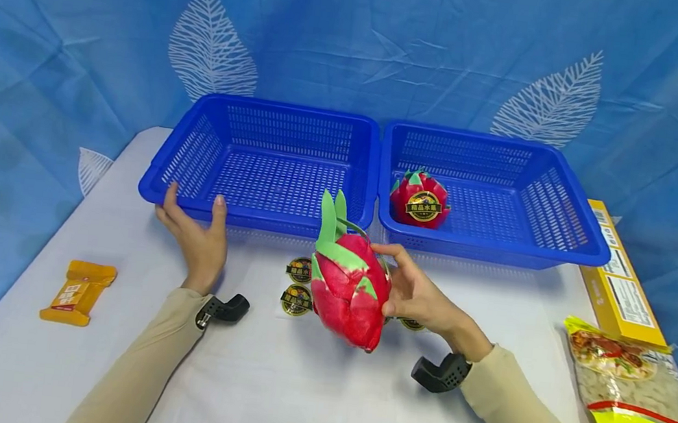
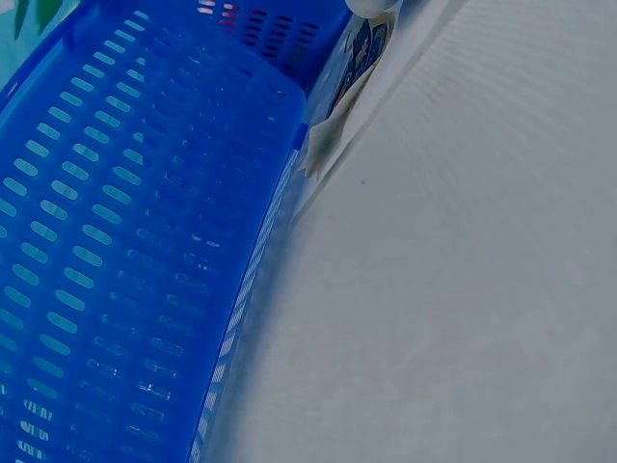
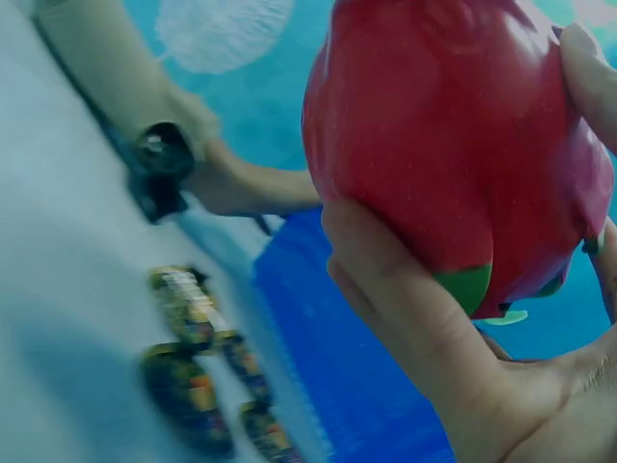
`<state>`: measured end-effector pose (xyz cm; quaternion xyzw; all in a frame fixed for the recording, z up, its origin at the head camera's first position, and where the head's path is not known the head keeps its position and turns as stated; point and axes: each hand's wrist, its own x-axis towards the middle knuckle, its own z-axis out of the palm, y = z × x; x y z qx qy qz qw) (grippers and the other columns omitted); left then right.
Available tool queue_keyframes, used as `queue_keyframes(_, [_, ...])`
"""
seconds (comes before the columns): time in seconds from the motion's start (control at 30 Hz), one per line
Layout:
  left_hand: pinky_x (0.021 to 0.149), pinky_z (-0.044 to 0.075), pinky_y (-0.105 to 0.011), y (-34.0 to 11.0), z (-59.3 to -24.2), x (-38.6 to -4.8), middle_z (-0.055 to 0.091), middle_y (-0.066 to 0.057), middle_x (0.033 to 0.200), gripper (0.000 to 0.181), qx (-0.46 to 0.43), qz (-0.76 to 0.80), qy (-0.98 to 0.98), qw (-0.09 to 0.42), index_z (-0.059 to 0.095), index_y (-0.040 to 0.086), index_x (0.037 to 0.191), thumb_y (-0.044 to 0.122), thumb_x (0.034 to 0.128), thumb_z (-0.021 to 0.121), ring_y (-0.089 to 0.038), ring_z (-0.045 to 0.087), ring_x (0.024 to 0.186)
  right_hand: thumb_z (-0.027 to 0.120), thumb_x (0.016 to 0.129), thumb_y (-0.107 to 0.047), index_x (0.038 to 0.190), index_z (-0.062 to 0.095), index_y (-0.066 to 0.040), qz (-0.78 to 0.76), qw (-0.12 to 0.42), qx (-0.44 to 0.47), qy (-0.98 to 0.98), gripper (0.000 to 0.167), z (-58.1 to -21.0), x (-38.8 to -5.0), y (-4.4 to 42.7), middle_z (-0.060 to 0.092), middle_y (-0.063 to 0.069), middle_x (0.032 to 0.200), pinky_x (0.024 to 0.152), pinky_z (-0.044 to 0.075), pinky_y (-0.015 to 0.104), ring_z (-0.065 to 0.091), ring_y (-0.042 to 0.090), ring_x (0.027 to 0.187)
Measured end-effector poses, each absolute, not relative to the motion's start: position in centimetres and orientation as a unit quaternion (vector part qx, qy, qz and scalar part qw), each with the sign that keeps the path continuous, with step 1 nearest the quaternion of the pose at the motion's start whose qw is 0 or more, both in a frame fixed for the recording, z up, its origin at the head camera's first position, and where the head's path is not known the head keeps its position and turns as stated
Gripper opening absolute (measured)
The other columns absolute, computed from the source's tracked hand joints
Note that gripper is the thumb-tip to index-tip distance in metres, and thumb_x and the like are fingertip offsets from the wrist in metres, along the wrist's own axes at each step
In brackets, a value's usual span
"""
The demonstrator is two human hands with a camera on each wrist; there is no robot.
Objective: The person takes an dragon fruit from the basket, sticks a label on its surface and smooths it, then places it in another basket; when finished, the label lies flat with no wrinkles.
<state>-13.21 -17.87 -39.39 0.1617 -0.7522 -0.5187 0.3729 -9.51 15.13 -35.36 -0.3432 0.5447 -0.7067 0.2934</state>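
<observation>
Dragon fruit was up off the counter in your right hand, in front of the gap between the left basket and the right basket. It hung tilted, green leaves upward and blunt red end down, over some round stickers.

Right hand: your thumb lay along one side of the body and your other fingers curved round the far side, pinching the fruit. Part of that hold was hidden behind it. Left hand: spread, fingers at the near rim of the left basket, holding nothing you could lift; the left wrist view did not show how firmly they touched.

Handling, judged by eye: skin glossy and smooth, so you probably had a slightly slick surface. The one-handed hold suggested a light piece; stiffness could not be told. The leaves looked thin and bendy, a poor place for you to take hold. Best grip, in your case, seemed the broad red middle, thumb opposite fingers, with the leaf tips left free.

Also noted: a second fruit with a gold-and-black label sat in the right basket's near left corner; an orange packet lay well off to your left.
</observation>
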Motion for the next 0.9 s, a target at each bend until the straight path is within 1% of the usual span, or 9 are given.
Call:
queue_keyframes(0.2, [0.114,0.011,-0.031,-17.9,-39.4,-13.2,0.008,-0.010,0.147,0.072,0.159,-0.521,-0.752,0.372,0.020,0.015,0.140,0.041,0.0846,0.058,-0.016,0.011,0.138,0.065,0.082,-0.013,0.134,0.023,-0.017,-0.697,0.303,-0.318,0.567,0.068,-36.5,-6.3,15.7,0.032,0.005,0.132,0.087,0.050,0.036,0.046,0.014,0.119])
queue_keyframes(0.23, [0.114,0.011,-0.031,-17.9,-39.4,-13.2,0.008,-0.010,0.147,0.072,0.158,-0.521,-0.752,0.371,0.020,0.014,0.140,0.041,0.0846,0.058,-0.016,0.011,0.138,0.065,0.082,-0.010,0.135,0.022,-0.015,-0.697,0.301,-0.319,0.567,0.068,-36.7,-5.8,15.8,0.030,0.006,0.133,0.087,0.050,0.037,0.046,0.015,0.119])
queue_keyframes(0.43, [0.113,0.011,-0.030,-18.0,-39.2,-13.1,0.008,-0.010,0.147,0.073,0.161,-0.521,-0.752,0.371,0.020,0.013,0.140,0.042,0.0845,0.057,-0.016,0.012,0.138,0.063,0.081,0.002,0.134,0.023,-0.006,-0.708,0.291,-0.299,0.570,0.067,-38.2,-2.6,15.9,0.031,0.005,0.134,0.081,0.051,0.040,0.051,0.016,0.115])
queue_keyframes(0.53, [0.113,0.011,-0.030,-18.1,-39.2,-13.2,0.008,-0.010,0.147,0.073,0.163,-0.519,-0.753,0.369,0.021,0.013,0.140,0.043,0.0843,0.057,-0.016,0.012,0.138,0.063,0.080,0.004,0.134,0.023,-0.003,-0.703,0.284,-0.294,0.582,0.068,-38.7,-1.3,15.8,0.030,0.006,0.135,0.078,0.052,0.042,0.052,0.018,0.114])
queue_keyframes(0.6, [0.113,0.012,-0.030,-18.1,-39.3,-13.2,0.008,-0.010,0.147,0.073,0.164,-0.519,-0.755,0.366,0.021,0.013,0.140,0.044,0.0843,0.057,-0.016,0.012,0.138,0.064,0.080,0.002,0.134,0.024,-0.003,-0.695,0.286,-0.288,0.594,0.067,-38.7,-0.6,15.7,0.028,0.010,0.137,0.077,0.052,0.042,0.051,0.016,0.114])
queue_keyframes(0.67, [0.113,0.012,-0.031,-18.1,-39.3,-13.2,0.008,-0.010,0.147,0.074,0.165,-0.519,-0.756,0.363,0.020,0.013,0.140,0.045,0.0842,0.057,-0.016,0.012,0.138,0.064,0.080,0.000,0.134,0.024,-0.003,-0.685,0.292,-0.282,0.604,0.066,-38.8,0.0,15.7,0.024,0.017,0.139,0.076,0.053,0.040,0.051,0.015,0.115])
queue_keyframes(0.77, [0.113,0.012,-0.031,-18.0,-39.3,-13.2,0.007,-0.010,0.147,0.074,0.165,-0.519,-0.757,0.360,0.020,0.013,0.140,0.045,0.0841,0.057,-0.016,0.011,0.138,0.064,0.082,-0.003,0.134,0.024,-0.006,-0.674,0.315,-0.260,0.616,0.065,-38.6,0.7,15.7,0.020,0.027,0.139,0.076,0.054,0.037,0.058,0.015,0.107])
queue_keyframes(0.83, [0.113,0.011,-0.031,-18.0,-39.3,-13.2,0.008,-0.010,0.147,0.074,0.164,-0.519,-0.757,0.362,0.021,0.013,0.140,0.045,0.0841,0.057,-0.016,0.011,0.138,0.065,0.081,-0.005,0.134,0.025,-0.010,-0.663,0.322,-0.240,0.631,0.066,-38.4,1.1,15.5,0.021,0.029,0.139,0.076,0.054,0.034,0.061,0.017,0.101])
queue_keyframes(0.9, [0.114,0.011,-0.031,-18.1,-39.3,-13.2,0.009,-0.009,0.147,0.074,0.162,-0.518,-0.756,0.366,0.021,0.012,0.140,0.044,0.0841,0.057,-0.015,0.011,0.138,0.066,0.081,-0.007,0.134,0.027,-0.012,-0.651,0.319,-0.227,0.650,0.067,-38.2,1.4,15.4,0.025,0.028,0.138,0.074,0.055,0.033,0.063,0.018,0.096])
